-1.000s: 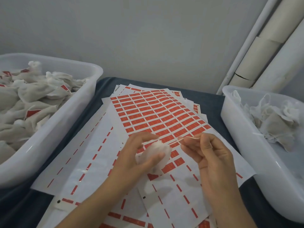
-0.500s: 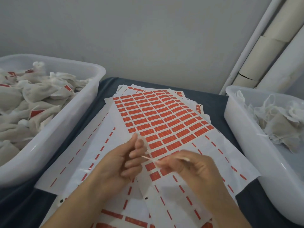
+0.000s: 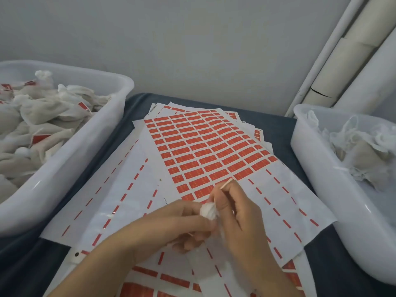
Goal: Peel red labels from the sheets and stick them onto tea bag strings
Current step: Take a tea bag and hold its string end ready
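Note:
A sheet of red labels [image 3: 205,151] lies on top of a pile of sheets on the dark table. Over its near, peeled part my left hand [image 3: 171,228] holds a small white tea bag [image 3: 209,211] between thumb and fingers. My right hand [image 3: 237,213] touches the bag from the right and pinches its thin pale string [image 3: 222,186], which sticks up and away over the lowest red labels. I cannot see a peeled label on either hand.
A white tub [image 3: 70,161] at the left is full of tea bags with red labels. Another white tub [image 3: 317,168] at the right holds several unlabelled bags. Emptied backing sheets [image 3: 115,202] fan out underneath. Pale pipes [image 3: 342,61] rise at the back right.
Both hands have moved back over the lower labels. The tea bag shows again between my left fingers, and my right hand has come against it with the string now pointing up.

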`<state>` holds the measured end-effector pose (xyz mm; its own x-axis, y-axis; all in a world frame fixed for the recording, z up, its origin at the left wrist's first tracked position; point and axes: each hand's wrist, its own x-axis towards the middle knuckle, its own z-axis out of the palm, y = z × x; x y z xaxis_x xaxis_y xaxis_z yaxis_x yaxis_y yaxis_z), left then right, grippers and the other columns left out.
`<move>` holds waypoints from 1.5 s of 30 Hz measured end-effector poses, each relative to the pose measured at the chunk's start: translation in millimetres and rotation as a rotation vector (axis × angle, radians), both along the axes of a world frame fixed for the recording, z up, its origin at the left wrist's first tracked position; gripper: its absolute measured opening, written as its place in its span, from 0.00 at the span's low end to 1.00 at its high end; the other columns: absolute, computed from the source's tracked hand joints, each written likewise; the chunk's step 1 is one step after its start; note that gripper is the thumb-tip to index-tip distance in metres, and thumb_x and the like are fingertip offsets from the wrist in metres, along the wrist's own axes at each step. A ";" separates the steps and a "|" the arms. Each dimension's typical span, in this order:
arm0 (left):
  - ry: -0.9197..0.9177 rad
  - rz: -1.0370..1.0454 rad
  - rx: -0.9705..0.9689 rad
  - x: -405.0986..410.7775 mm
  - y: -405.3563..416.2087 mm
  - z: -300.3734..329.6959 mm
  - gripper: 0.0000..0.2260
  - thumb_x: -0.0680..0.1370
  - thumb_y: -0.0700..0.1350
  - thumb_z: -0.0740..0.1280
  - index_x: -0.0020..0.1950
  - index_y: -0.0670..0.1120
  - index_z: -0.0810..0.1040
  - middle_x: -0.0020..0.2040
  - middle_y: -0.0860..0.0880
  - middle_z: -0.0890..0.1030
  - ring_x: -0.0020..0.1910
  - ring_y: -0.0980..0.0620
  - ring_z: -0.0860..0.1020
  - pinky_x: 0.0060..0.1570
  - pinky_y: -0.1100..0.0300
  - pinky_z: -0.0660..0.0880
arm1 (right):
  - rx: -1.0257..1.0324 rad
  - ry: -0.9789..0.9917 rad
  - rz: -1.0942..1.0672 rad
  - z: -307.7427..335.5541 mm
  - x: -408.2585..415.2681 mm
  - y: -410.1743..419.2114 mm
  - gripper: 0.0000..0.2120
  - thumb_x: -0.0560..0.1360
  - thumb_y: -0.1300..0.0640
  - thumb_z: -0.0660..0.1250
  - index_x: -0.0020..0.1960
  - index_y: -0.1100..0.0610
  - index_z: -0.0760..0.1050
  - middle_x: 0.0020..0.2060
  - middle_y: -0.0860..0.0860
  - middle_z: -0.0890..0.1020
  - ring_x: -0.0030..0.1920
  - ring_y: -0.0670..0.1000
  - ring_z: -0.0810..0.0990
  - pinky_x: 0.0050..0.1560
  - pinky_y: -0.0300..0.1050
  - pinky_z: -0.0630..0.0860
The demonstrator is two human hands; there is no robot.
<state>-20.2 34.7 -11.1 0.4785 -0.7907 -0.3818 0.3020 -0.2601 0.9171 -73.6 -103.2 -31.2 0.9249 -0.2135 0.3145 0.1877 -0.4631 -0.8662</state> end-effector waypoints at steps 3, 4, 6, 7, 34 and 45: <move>-0.199 0.197 -0.002 -2.6 -3.5 -2.6 0.19 0.64 0.56 0.68 0.47 0.45 0.80 0.31 0.50 0.77 0.27 0.58 0.72 0.29 0.69 0.70 | 0.028 0.031 -0.077 3.2 1.2 -8.6 0.04 0.69 0.44 0.60 0.41 0.43 0.71 0.39 0.29 0.78 0.47 0.33 0.77 0.42 0.23 0.72; -0.246 0.248 -0.026 -3.7 -4.6 -2.7 0.19 0.63 0.57 0.67 0.47 0.46 0.80 0.31 0.51 0.78 0.27 0.57 0.72 0.29 0.69 0.70 | 0.048 0.063 -0.086 4.9 1.7 -11.1 0.06 0.67 0.42 0.61 0.41 0.42 0.72 0.38 0.30 0.79 0.47 0.34 0.77 0.44 0.24 0.74; -0.323 0.281 -0.059 -6.0 -5.5 -4.2 0.17 0.63 0.57 0.67 0.46 0.48 0.79 0.31 0.52 0.78 0.27 0.57 0.73 0.29 0.70 0.70 | 0.107 0.135 -0.076 7.4 3.3 -13.5 0.09 0.63 0.39 0.62 0.41 0.40 0.74 0.39 0.31 0.80 0.46 0.37 0.79 0.47 0.29 0.77; -0.356 0.279 -0.072 -7.0 -5.3 -5.6 0.16 0.64 0.56 0.66 0.46 0.49 0.79 0.31 0.53 0.79 0.28 0.58 0.73 0.30 0.70 0.71 | 0.141 0.168 -0.066 7.7 3.9 -13.9 0.11 0.61 0.39 0.63 0.42 0.39 0.75 0.40 0.32 0.80 0.46 0.39 0.80 0.47 0.31 0.78; -0.580 0.376 -0.074 -9.9 -9.1 -13.4 0.10 0.67 0.55 0.64 0.41 0.52 0.79 0.31 0.58 0.80 0.28 0.61 0.76 0.31 0.73 0.71 | 0.260 0.387 0.055 7.0 5.7 -20.5 0.16 0.62 0.42 0.64 0.46 0.47 0.79 0.40 0.41 0.82 0.42 0.42 0.81 0.39 0.27 0.76; -0.533 0.330 -0.107 -6.0 -6.1 -13.1 0.11 0.68 0.54 0.62 0.48 0.53 0.75 0.33 0.57 0.81 0.28 0.60 0.76 0.32 0.71 0.73 | 0.177 0.402 0.075 13.1 3.2 -23.1 0.16 0.61 0.43 0.67 0.47 0.45 0.79 0.44 0.40 0.83 0.48 0.41 0.80 0.47 0.30 0.77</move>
